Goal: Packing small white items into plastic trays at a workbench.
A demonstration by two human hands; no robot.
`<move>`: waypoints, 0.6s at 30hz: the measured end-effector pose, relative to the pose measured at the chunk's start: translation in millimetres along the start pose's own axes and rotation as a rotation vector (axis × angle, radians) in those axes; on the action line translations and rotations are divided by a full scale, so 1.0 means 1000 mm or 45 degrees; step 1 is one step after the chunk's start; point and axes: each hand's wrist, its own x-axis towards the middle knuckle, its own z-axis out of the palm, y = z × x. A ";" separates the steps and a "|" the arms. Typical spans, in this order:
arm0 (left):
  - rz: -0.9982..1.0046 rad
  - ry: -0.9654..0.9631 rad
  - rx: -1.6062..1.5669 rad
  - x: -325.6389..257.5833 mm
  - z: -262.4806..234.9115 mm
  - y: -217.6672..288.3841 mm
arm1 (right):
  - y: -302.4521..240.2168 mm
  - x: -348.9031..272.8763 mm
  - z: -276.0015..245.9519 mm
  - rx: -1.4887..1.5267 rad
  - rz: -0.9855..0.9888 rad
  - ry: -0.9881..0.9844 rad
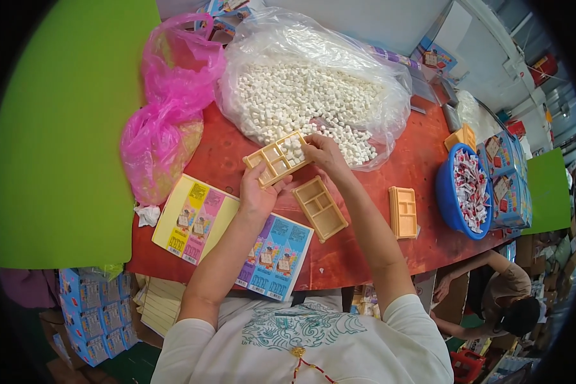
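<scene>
A light-yellow plastic compartment tray (257,161) is held tilted over the table, with several white cubes in its right-hand compartment. My left hand (260,192) grips its left and near side from below, fingers closed on the rim. My right hand (323,153) is closed at the tray's right end, beside the white cubes; its fingertips are partly hidden. Just beyond lies a large clear plastic bag (256,38), spread open and full of small white cubes (301,89). A second yellow tray (326,221) rests on the table below my hands, its compartments holding no cubes.
Stacked yellow trays (403,214) stand to the right, near a blue basin (443,198) of small printed sachets. Printed card sheets (281,256) lie under my left forearm. A pink plastic bag (150,144) sits at left. Another person (502,291) works at lower right.
</scene>
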 end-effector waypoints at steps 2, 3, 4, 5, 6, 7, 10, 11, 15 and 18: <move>0.017 0.001 0.022 -0.010 -0.005 0.002 | 0.003 -0.001 0.007 0.044 0.029 -0.018; 0.031 -0.003 0.048 -0.015 -0.007 0.004 | 0.004 -0.001 0.011 0.087 0.058 -0.030; 0.038 0.002 0.048 -0.021 -0.010 0.007 | 0.004 -0.002 0.014 0.090 0.055 -0.038; 0.057 -0.028 0.027 -0.029 -0.013 0.011 | -0.003 -0.005 0.019 0.071 0.097 -0.059; 0.078 -0.057 0.007 -0.038 -0.016 0.017 | -0.007 -0.006 0.024 0.053 0.137 -0.082; 0.090 -0.046 0.009 -0.047 -0.019 0.023 | -0.008 -0.005 0.031 0.059 0.134 -0.097; 0.392 0.131 0.266 -0.084 -0.015 0.038 | -0.012 0.002 0.047 0.087 0.118 -0.147; 0.413 0.141 0.272 -0.093 -0.024 0.042 | -0.016 0.006 0.055 0.009 0.139 -0.148; 0.883 0.204 1.051 -0.111 -0.051 0.055 | -0.021 0.033 0.084 -0.167 0.034 -0.195; 1.191 -0.073 2.261 -0.109 -0.047 0.066 | -0.022 0.064 0.105 -0.326 -0.022 -0.234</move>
